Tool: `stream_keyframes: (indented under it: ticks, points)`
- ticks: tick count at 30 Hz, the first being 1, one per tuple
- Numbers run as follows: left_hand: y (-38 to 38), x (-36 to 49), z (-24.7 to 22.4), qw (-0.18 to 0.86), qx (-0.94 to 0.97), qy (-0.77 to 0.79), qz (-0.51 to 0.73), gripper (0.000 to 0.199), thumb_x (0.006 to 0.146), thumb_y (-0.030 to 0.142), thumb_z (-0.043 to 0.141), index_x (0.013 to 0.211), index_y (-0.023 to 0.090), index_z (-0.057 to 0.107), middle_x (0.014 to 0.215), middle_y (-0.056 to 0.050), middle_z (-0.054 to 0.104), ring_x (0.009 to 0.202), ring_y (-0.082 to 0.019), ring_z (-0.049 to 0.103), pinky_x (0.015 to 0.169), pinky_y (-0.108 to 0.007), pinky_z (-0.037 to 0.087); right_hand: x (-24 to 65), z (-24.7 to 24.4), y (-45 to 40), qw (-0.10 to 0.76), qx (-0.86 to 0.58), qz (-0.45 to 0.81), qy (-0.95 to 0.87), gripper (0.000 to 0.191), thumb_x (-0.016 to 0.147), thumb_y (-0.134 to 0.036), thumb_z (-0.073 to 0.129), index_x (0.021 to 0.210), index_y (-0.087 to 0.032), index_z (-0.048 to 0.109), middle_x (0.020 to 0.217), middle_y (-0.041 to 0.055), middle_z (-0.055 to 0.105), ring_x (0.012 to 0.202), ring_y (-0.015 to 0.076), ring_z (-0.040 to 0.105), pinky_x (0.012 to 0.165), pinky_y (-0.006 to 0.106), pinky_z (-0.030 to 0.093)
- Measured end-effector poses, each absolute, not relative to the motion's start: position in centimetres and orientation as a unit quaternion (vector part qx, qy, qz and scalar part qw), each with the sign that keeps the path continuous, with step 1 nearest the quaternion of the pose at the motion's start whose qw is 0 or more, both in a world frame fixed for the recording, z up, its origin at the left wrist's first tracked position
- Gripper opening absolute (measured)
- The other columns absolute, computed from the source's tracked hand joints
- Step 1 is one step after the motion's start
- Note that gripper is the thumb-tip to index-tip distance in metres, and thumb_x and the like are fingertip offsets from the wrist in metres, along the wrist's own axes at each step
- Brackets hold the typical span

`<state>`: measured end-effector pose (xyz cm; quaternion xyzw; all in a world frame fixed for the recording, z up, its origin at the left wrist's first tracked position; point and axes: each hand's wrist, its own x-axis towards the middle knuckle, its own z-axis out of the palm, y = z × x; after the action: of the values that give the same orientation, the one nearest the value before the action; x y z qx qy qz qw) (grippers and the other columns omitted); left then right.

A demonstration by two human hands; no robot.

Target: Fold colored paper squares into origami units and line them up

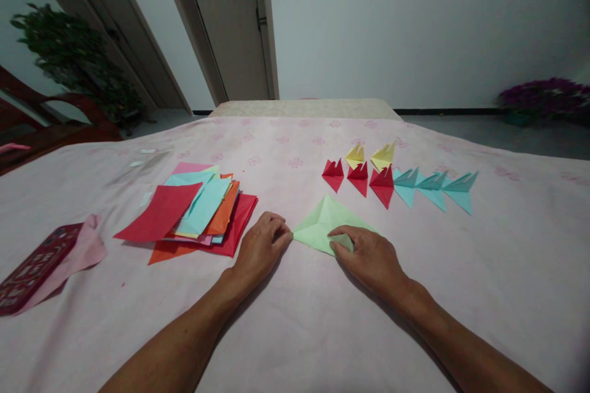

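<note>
Hands, two, at the green paper (325, 218): left hand (262, 239) pinching its left corner, right hand (369, 255) gripping its near edge between thumb and fingers. Paper: creased, presumably light, soft, easily torn; best held by corners and edges, with slight pressure. Dark red item (43, 264), lettered, well left of the green paper. Stack of coloured sheets (163, 215), nearer on that side. Beyond the green paper, to the right: blue folded figures (433, 184), three; red folded figures (382, 185), three; yellow folded figures (383, 156), two, behind the red.
</note>
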<state>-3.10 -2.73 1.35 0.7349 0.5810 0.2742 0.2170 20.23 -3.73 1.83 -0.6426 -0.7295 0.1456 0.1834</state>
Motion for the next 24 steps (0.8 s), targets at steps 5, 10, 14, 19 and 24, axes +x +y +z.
stream_keyframes:
  ticks: [5, 10, 14, 19, 24]
  points:
    - [-2.8, -2.5, 1.5, 0.168, 0.746, 0.590, 0.259, 0.010, 0.087, 0.023, 0.059, 0.079, 0.020, 0.063, 0.095, -0.003, 0.060, 0.078, -0.015, 0.059, 0.067, -0.027, 0.044, 20.5, 1.8, -3.7, 0.202, -0.639, 0.149, -0.727, 0.021, 0.083, -0.034, 0.060, 0.097, -0.030, 0.075, 0.097, -0.0002, 0.077, 0.086, 0.0237, 0.070, 0.070, 0.031, 0.046]
    - [-2.9, -2.3, 1.6, 0.137, 0.756, 0.589, 0.249, 0.008, 0.086, 0.019, 0.059, 0.078, 0.019, 0.060, 0.093, -0.002, 0.058, 0.078, -0.015, 0.059, 0.067, -0.026, 0.043, 20.9, 2.3, -3.5, 0.179, -0.666, 0.137, -0.711, 0.025, 0.086, -0.038, 0.058, 0.106, -0.030, 0.072, 0.093, 0.0005, 0.076, 0.081, 0.0227, 0.069, 0.065, 0.030, 0.042]
    - [-2.9, -2.3, 1.4, 0.117, 0.764, 0.588, 0.238, 0.006, 0.085, 0.018, 0.061, 0.079, 0.019, 0.059, 0.091, -0.002, 0.058, 0.077, -0.016, 0.058, 0.066, -0.027, 0.043, 21.4, 2.0, -3.4, 0.155, -0.663, 0.108, -0.724, 0.031, 0.086, -0.035, 0.059, 0.116, -0.028, 0.067, 0.087, 0.0012, 0.074, 0.076, 0.0208, 0.068, 0.062, 0.029, 0.040]
    - [-3.1, -2.3, 1.0, 0.030, 0.798, 0.552, 0.241, 0.006, 0.089, 0.016, 0.059, 0.089, 0.020, 0.064, 0.094, -0.005, 0.064, 0.087, -0.020, 0.058, 0.076, -0.034, 0.045, 22.2, 0.9, -4.0, 0.174, -0.623, 0.034, -0.762, 0.027, 0.090, -0.030, 0.056, 0.115, -0.025, 0.067, 0.092, 0.0034, 0.074, 0.081, 0.0198, 0.067, 0.066, 0.029, 0.042]
    - [-4.7, -1.2, 0.9, 0.002, 0.871, 0.417, 0.261, 0.021, 0.096, 0.016, 0.049, 0.109, 0.021, 0.065, 0.108, -0.009, 0.069, 0.097, -0.023, 0.063, 0.084, -0.039, 0.050, 22.2, 0.2, -4.4, 0.174, -0.601, -0.011, -0.780, 0.024, 0.094, -0.028, 0.052, 0.113, -0.024, 0.067, 0.105, 0.0050, 0.074, 0.089, 0.0215, 0.067, 0.073, 0.031, 0.045]
